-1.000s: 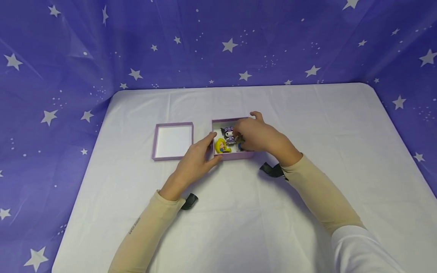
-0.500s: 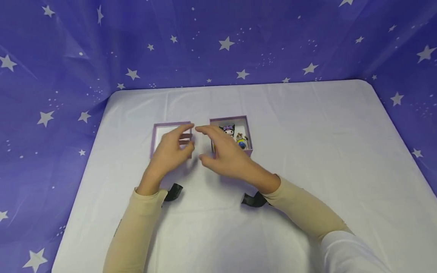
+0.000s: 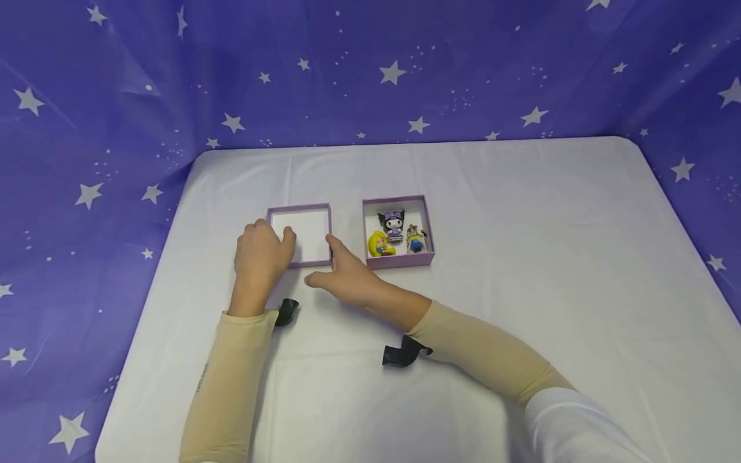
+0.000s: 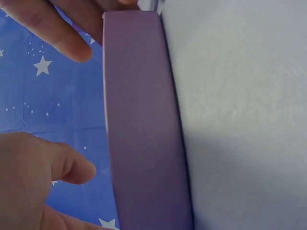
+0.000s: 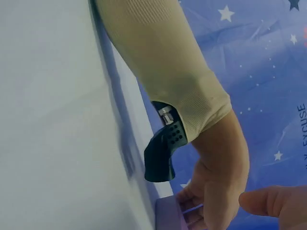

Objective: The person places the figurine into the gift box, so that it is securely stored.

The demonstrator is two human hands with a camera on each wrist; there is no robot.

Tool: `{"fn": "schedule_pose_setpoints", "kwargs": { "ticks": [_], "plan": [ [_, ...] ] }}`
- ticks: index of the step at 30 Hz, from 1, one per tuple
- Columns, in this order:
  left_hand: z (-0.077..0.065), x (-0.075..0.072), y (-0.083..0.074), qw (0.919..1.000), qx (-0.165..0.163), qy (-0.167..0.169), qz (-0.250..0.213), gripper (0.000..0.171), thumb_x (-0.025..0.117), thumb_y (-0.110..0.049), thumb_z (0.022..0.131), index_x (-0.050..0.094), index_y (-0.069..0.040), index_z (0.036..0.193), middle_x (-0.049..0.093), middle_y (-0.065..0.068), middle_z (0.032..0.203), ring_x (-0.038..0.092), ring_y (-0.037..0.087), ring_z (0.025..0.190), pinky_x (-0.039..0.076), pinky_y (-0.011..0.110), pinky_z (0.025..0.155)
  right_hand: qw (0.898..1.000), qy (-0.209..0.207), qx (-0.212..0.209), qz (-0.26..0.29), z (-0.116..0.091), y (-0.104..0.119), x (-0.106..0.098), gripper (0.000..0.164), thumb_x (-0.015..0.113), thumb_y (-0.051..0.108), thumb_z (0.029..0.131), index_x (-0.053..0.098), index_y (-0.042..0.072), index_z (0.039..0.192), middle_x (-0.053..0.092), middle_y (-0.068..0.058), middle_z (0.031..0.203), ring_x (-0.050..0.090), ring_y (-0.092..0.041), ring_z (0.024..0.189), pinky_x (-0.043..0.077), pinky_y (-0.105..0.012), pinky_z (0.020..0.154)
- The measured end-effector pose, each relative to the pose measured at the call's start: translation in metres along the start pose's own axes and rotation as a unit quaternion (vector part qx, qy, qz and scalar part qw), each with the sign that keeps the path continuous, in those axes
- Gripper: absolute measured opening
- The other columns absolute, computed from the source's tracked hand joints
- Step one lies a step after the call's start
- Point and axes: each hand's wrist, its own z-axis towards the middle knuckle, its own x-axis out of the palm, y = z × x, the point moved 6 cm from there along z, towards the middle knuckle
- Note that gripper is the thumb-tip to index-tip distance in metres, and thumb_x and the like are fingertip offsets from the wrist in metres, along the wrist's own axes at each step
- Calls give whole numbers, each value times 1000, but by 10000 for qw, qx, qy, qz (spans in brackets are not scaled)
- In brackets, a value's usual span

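Note:
In the head view a shallow purple box lid (image 3: 298, 263) lies with its white inside upward. My left hand (image 3: 257, 252) is at its left side, thumb apart from the fingers; the fingertips are hidden there. My right hand (image 3: 350, 276) reaches to its right front corner, thumb and fingers spread. In the left wrist view the lid's purple wall (image 4: 144, 120) stands between both hands, the left thumb (image 4: 72, 165) clear of it. To the right, an open purple box (image 3: 399, 262) holds a black-hooded figurine (image 3: 394, 225), a yellow-haired figurine (image 3: 379, 244) and a blue-and-yellow figurine (image 3: 415, 240).
A white cloth covers the table (image 3: 521, 257). A purple star-patterned curtain (image 3: 347, 71) hangs behind and beside it. Black camera mounts stick out from both sleeves, the left one (image 3: 286, 312) and the right one (image 3: 401, 355) low over the cloth.
My right hand has left the figurines in the box and moved left to the lid. My left hand has let go of the box's left side and moved left to the lid's far side.

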Motion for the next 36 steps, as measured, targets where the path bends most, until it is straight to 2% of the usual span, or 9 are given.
{"fn": "schedule_pose_setpoints", "kwargs": {
  "ticks": [3,7,13,16,20,25,28,32,36],
  "plan": [
    [-1,-4,-2,9999,-33,-163,-22,60,44,-38,97,53,19,112,52,30,103,53,49,94,49,56,76,9981,194,-236,538,1,2,-1,99,70,20,86,1,12,157,7,-9,162,14,-23,146,22,-36,115],
    [-6,-23,-8,9957,-108,-895,-208,58,46,-39,97,56,16,111,54,30,105,52,50,98,46,59,80,9888,376,-841,1173,-2,16,-8,95,68,8,87,4,7,156,11,-12,162,18,-21,146,28,-29,113],
    [-20,-53,-26,9660,308,-2204,-1313,55,51,-37,95,54,8,127,57,23,111,55,39,99,44,50,84,9788,37,-1733,1092,-17,45,-36,91,67,1,85,10,5,155,22,-11,157,28,-19,143,38,-28,106],
    [-28,-56,-37,9409,803,-2513,-2124,47,54,-31,95,53,1,129,56,15,112,53,25,90,44,38,79,9750,-319,-2019,872,-27,54,-56,90,67,2,85,12,7,156,26,-11,153,30,-18,141,40,-30,105],
    [-35,-51,-58,8984,1742,-2416,-3228,42,54,-22,94,50,0,130,53,12,120,57,18,95,49,30,83,9661,-880,-2370,516,-41,60,-85,85,65,10,88,14,9,156,30,-11,145,32,-18,140,37,-34,108],
    [-49,-45,-87,8241,2911,-1890,-4476,45,53,-15,92,42,13,125,47,21,121,56,36,111,46,48,97,9521,-1328,-2734,321,-57,57,-116,64,53,21,98,24,8,154,36,-16,132,45,-22,124,35,-36,107],
    [-59,-43,-104,7950,3331,-1519,-4837,48,54,-10,90,39,18,126,47,25,115,55,39,107,45,50,97,9500,-1444,-2753,288,-65,51,-128,53,52,17,99,35,5,147,35,-15,132,46,-22,123,38,-33,106],
    [-67,-33,-118,7976,3605,-1116,-4705,46,60,3,86,44,20,125,47,30,110,54,40,110,45,46,101,9510,-1744,-2551,-61,-69,36,-143,47,65,7,92,47,-3,135,36,-16,137,41,-24,133,32,-33,111],
    [-69,-13,-126,8199,3712,-677,-4306,40,69,12,79,54,19,116,47,30,107,47,44,124,43,46,102,9475,-2080,-2327,-694,-73,12,-157,52,74,8,86,52,-1,132,42,-13,138,41,-23,134,30,-34,113]
  ]
}}
